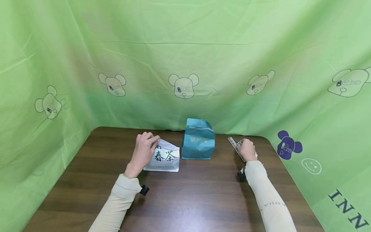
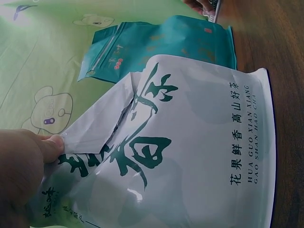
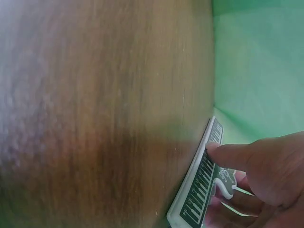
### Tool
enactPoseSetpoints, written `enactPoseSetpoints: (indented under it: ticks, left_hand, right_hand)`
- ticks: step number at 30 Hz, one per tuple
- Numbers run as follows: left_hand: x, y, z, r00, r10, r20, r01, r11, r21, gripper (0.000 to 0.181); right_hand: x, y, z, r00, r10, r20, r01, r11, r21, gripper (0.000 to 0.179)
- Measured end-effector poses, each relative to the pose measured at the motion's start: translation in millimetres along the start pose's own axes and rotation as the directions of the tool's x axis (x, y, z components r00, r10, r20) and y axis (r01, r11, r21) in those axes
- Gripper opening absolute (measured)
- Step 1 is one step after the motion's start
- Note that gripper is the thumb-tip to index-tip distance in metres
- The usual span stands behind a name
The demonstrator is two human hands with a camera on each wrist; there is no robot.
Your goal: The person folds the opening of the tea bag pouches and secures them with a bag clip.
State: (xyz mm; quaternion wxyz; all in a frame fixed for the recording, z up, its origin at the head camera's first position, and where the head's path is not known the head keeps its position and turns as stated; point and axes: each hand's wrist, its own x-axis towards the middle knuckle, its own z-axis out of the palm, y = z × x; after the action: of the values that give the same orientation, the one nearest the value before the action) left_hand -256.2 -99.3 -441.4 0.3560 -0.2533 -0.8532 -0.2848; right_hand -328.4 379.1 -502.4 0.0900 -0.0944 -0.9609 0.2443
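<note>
Plainly, 2 grips

The white pouch (image 1: pixel 166 160) is left of the teal pouch (image 1: pixel 198 145), its flap (image 2: pixel 97 124) pinched by the left hand (image 1: pixel 144 149), seemingly to stay folded. Right of the teal pouch, the right hand (image 1: pixel 247 150) grips a keyboard-patterned clip (image 3: pixel 195 197). The desk (image 1: pixel 191 199) gives room before the teal pouch, its edge close behind.

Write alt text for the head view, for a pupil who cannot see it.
A person's left grip pinches the top of a white tea pouch with dark lettering, and their right grip holds a long printed clip over a brown wooden table. Between pouch and clip stands a teal pouch, before a green curtain printed with bear heads.
</note>
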Motion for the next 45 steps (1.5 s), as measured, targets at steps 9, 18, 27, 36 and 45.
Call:
enactPoseSetpoints:
  ticks: [9, 18, 27, 36, 45]
  left_hand:
    - [-1.3, 0.6, -0.5, 1.000, -0.014, 0.000, 0.014, 1.000, -0.010, 0.009]
    - [-0.9, -0.3, 2.4, 1.000, -0.002, -0.010, 0.002, 1.000, -0.002, 0.008]
    - [-2.0, 1.4, 0.4, 1.000, -0.008, -0.012, 0.008, 1.000, -0.006, 0.009]
    - [-1.8, 0.0, 0.2, 1.000, -0.015, -0.008, 0.015, 1.000, -0.009, 0.009]
    - [-1.1, 0.6, 0.0, 1.000, -0.006, -0.012, 0.006, 1.000, -0.008, 0.008]
  right_hand:
    - [-0.3, -2, 1, 0.999, -0.019, 0.045, 0.016, 0.999, 0.048, 0.044]
    - [-5.8, -3, -2, 0.998, -0.031, 0.056, 0.026, 0.996, 0.081, 0.039]
    - [-16.5, -10, -11, 0.997, -0.049, 0.064, 0.042, 0.993, 0.110, 0.038]
    - [-34.2, -20, -23, 0.985, -0.165, 0.039, 0.156, 0.972, 0.175, 0.033]
    - [-63.6, -35, -35, 0.955, -0.293, 0.039, 0.276, 0.931, 0.240, 0.036]
